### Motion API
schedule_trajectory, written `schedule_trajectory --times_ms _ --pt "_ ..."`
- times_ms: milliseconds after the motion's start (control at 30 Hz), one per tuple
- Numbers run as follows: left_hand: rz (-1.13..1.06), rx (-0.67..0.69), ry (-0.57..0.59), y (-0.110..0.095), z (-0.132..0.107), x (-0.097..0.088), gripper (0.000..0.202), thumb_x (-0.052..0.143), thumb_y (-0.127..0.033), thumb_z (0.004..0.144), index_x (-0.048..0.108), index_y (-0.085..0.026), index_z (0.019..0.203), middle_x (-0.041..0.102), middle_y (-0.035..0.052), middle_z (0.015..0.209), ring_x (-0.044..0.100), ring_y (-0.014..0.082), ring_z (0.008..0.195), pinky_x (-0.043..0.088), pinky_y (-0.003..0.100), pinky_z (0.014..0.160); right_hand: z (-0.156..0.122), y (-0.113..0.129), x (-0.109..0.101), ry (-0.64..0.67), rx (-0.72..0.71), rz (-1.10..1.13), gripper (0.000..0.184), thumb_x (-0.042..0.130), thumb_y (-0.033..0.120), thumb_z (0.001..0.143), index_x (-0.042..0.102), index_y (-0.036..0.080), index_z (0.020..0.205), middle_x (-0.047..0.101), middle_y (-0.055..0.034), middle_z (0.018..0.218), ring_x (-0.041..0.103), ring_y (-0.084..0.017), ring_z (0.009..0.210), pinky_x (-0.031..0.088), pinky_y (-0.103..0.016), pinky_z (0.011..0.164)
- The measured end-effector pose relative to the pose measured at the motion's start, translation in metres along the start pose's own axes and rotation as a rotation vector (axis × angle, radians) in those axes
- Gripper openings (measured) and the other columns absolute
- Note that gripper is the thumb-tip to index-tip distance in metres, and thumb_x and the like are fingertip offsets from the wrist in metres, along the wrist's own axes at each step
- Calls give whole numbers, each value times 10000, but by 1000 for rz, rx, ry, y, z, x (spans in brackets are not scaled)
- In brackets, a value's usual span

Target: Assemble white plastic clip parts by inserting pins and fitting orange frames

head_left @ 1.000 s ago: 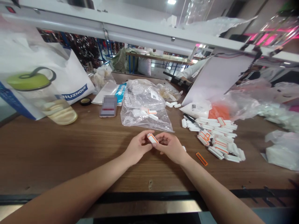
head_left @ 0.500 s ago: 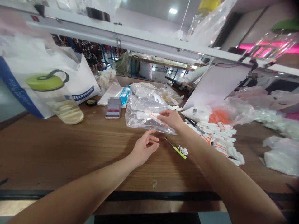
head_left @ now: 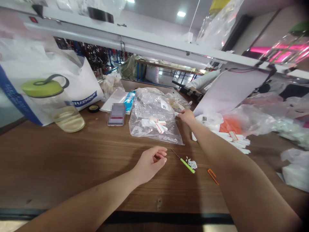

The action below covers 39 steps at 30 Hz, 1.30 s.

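Observation:
My right hand (head_left: 187, 116) reaches far across the wooden table (head_left: 72, 151), its fingers pinched on a small white piece (head_left: 178, 113) beside a clear plastic bag (head_left: 145, 109). On that bag lie a few white pieces with orange rims (head_left: 157, 124). My left hand (head_left: 151, 162) rests near the table's middle, loosely curled and holding nothing. Just to its right lie a thin tool with a green handle (head_left: 185, 162), a little heap of white bits (head_left: 192, 163) and an orange frame (head_left: 212, 176). My right forearm partly hides a pile of white pieces (head_left: 238, 140).
At the left stand a bottle with a green lid (head_left: 54, 104) and a white carrier bag (head_left: 80, 85). A phone (head_left: 116, 114) and a tape roll (head_left: 93, 108) lie behind. More plastic bags, one orange (head_left: 228, 125), crowd the right. A white shelf (head_left: 145, 38) runs overhead.
My hands parted. The right hand carried the white and orange piece to the plastic bag, left it there and reached on to the back right. The left hand sank onto the table.

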<state>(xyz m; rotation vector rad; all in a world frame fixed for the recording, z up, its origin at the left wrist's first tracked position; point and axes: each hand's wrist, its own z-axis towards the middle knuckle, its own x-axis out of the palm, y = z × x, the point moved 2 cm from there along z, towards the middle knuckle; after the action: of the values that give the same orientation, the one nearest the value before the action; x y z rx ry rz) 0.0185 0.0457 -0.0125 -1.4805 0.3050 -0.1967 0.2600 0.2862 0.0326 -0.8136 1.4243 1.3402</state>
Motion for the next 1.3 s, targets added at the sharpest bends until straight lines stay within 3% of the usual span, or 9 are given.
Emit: schedule_trajectory --times_ms 267,467,567,700,800,900,1100,1200,1300 --pt "-2 -14 0 -3 -1 -3 259 626 -245 832 653 -178 1080 680 80 1027 627 186 900 525 319 751 9 9 0 89 -39 -155 221 705 267 718 761 162 904 729 -111 958 659 -285 988 505 -320 835" --pt "-21 22 -34 1 1 -2 230 634 -244 821 671 -179 1039 689 79 990 630 178 866 531 293 707 -26 5 -27 157 -115 -167 115 705 244 690 748 156 749 719 -72 742 671 -242 786 478 -282 689" --pt "-25 25 -43 3 1 -1 227 634 -261 829 672 -179 1037 689 77 979 632 173 838 543 277 664 -74 5 -51 123 -156 -109 192 704 305 718 739 170 850 733 -52 815 663 -212 787 451 -257 656" --pt "-37 31 -36 4 -1 0 271 610 -332 868 650 -198 1100 662 51 915 613 157 757 536 244 560 -177 17 -65 132 -296 49 296 678 372 752 680 210 999 719 -8 801 641 -155 676 426 -230 590" --pt "43 86 -24 3 -3 1 263 585 -353 891 658 -208 1098 658 40 886 608 151 718 521 242 541 -251 32 -50 198 -421 148 162 606 312 797 636 215 923 684 14 712 615 -139 600 376 -233 551" --pt "196 197 -37 0 -4 0 190 589 -287 880 681 -205 1025 682 37 904 631 161 775 530 281 672 -288 41 -23 165 -419 78 97 595 244 776 581 192 856 687 -17 735 623 -161 628 359 -252 576" --pt "406 242 42 -8 -7 -3 163 536 -182 863 688 -211 915 664 17 847 625 162 801 491 288 727 -301 44 -1 152 -468 76 70 577 272 807 573 201 810 683 -43 745 618 -185 648 385 -283 596" --pt "392 191 63 -9 -9 -2 138 560 -238 867 684 -216 922 660 20 874 630 161 800 494 273 685 -303 35 -17 159 -485 202 128 572 324 843 627 215 801 687 -27 748 614 -172 641 412 -278 599" --pt "397 157 88 -11 -13 0 142 611 -315 850 677 -224 937 658 23 919 632 164 816 500 264 667 -292 5 -44 86 -383 253 195 535 344 876 681 234 808 707 -26 787 626 -176 665 435 -284 610"
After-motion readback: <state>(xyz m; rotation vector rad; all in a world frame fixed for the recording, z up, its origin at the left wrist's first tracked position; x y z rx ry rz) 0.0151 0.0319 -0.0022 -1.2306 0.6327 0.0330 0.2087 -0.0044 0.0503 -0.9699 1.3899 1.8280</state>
